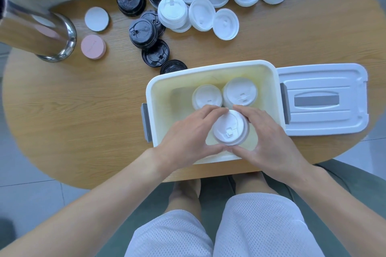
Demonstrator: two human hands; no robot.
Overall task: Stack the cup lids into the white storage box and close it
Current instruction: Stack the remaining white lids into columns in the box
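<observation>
White lid stack in two-hand grip, left hand, right hand; box left half free.

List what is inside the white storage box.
The white storage box holds two white cup-lid stacks at the back. Both hands hold a third stack over it, hiding the floor beneath.

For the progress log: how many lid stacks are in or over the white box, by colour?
White stacks resting in the box: 2
Held white stack, between left hand and right hand: 1
Black: 0
Total: 3
</observation>
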